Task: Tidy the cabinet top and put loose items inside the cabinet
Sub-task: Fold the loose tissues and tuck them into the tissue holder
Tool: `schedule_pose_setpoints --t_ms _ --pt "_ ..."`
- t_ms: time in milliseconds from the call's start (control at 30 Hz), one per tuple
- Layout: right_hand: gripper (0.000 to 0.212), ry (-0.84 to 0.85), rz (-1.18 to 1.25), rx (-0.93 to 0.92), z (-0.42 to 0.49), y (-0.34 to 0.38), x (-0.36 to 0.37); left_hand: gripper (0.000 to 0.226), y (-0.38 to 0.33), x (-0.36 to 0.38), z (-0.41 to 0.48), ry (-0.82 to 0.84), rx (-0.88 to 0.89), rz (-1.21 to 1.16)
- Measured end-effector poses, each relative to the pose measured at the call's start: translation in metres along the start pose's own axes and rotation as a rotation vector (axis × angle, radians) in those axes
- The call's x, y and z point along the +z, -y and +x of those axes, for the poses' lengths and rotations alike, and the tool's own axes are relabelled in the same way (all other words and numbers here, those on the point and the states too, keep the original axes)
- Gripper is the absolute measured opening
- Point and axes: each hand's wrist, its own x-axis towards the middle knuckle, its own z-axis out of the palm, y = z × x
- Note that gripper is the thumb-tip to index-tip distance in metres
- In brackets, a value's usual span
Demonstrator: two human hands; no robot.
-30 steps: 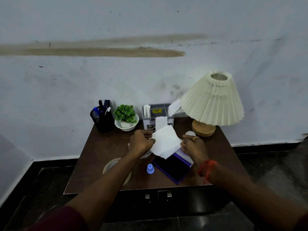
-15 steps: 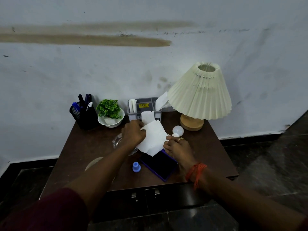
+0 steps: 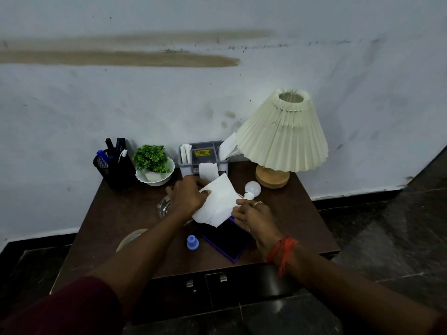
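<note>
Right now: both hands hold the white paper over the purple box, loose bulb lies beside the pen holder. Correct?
One error. The head view shows the bulb lying beside the lamp base, far from the pen holder. The rest stands: left hand and right hand hold the white paper over the purple box.

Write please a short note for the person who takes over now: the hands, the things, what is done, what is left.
Left hand: grips the left edge of the white paper.
Right hand: holds its right edge, above the purple box.
Loose on the cabinet top: bulb, blue cap, glass ashtray, round disc.
Done: nothing visibly put inside; the cabinet doors are closed.
Left: probably open the doors and put the paper and loose items inside.
</note>
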Motion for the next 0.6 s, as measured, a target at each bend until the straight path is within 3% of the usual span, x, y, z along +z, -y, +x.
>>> schedule_pose_setpoints --t_ms 233,467,600 --pt "0.027 -0.002 0.023 0.017 -0.012 0.005 -0.004 0.027 -0.012 -0.010 -0.012 -0.016 0.045 0.091" --pt "0.018 -0.018 0.067 0.029 -0.025 0.005 -0.007 0.030 -0.020 -0.029 -0.028 0.004 0.090 -0.066" --pt "0.019 -0.013 0.079 0.016 -0.033 0.006 -0.010 0.016 -0.026 -0.043 -0.034 0.000 0.105 -0.093"
